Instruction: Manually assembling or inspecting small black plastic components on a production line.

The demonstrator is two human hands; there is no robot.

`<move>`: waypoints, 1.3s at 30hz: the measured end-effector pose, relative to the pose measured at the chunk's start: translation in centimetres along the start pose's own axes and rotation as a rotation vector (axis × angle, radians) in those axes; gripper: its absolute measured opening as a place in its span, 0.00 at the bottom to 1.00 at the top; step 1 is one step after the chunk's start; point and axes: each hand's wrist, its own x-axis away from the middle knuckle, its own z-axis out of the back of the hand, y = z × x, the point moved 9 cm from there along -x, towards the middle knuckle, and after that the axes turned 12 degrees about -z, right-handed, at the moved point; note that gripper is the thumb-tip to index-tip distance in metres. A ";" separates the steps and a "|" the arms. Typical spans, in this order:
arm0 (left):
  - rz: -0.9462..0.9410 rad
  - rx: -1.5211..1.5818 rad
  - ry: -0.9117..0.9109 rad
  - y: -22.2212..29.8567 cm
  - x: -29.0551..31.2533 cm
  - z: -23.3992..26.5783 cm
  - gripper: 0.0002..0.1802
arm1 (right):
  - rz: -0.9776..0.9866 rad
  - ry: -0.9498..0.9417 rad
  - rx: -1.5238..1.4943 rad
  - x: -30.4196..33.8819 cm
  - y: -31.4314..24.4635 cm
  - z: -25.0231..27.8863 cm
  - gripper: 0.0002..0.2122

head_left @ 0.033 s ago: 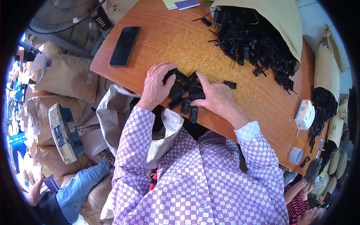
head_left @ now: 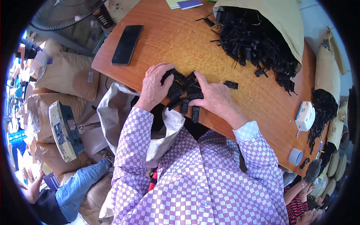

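Note:
Between my hands, near the table's front edge, lies a small heap of black plastic clip-like parts. My left hand curls round the heap's left side, its thumb and fingers closed on some of them. From the other side, my right hand has its index finger on an upper part and its thumb against the lower ones, gripping several between them. One loose clip reaches the table edge just below the heap. Another single clip lies right of my right index finger. What the left fingertips touch is hidden.
A paper sack spills black parts onto the wooden table. A phone lies far left; a white box and a tape roll sit right. A white woven sack hangs open below the edge. Other people are nearby.
Both hands have shifted very slightly left over the table, and the gathered clips with them. The clip at the table edge stays about where it was. My view has tilted a little.

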 end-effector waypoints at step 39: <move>0.240 -0.322 0.023 3.3 13.1 8.3 0.08 | 0.451 0.109 -0.309 2.9 -11.6 -1.4 0.13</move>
